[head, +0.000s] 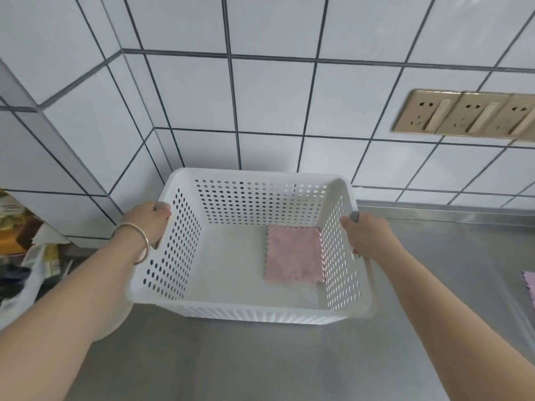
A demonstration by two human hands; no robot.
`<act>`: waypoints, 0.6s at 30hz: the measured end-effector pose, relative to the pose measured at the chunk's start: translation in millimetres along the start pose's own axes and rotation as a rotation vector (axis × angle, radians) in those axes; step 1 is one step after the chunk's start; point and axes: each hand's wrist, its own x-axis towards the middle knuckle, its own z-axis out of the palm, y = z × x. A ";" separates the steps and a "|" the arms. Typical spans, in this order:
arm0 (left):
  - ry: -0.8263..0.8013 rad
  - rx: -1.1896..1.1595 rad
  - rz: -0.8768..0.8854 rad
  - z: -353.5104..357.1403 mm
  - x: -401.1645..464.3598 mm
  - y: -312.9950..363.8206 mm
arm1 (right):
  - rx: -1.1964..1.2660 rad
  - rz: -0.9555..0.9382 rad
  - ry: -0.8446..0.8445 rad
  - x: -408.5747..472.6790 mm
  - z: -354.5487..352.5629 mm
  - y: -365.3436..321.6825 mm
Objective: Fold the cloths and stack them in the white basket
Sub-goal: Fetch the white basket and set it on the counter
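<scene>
A white perforated basket (246, 309) stands on the steel counter, close to the tiled wall corner. My left hand (149, 219) grips its left rim, thumb over the top edge. Over on the opposite rim, my right hand (366, 237) holds on the same way. A folded pink cloth (293, 254) lies flat on the basket floor against the right wall. Another pale pink cloth (529, 283) shows partly at the right edge of the counter.
The steel counter (448, 256) runs to the right and toward me. A gold socket strip (466, 114) is mounted on the tiled wall. Cluttered bags and packets (23, 244) sit at the far left, beyond the counter's end.
</scene>
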 end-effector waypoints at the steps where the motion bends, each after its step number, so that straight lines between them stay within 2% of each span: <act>1: 0.002 0.021 -0.006 0.0 9.0 0.9 | 0.009 0.003 -0.001 7.0 3.9 -4.8; 10: -0.034 0.163 -0.037 4.5 55.8 10.3 | 0.011 0.045 -0.024 52.8 23.4 -26.4; 18: 0.024 0.260 -0.001 6.8 77.2 14.2 | 0.010 0.058 0.018 74.5 33.5 -34.8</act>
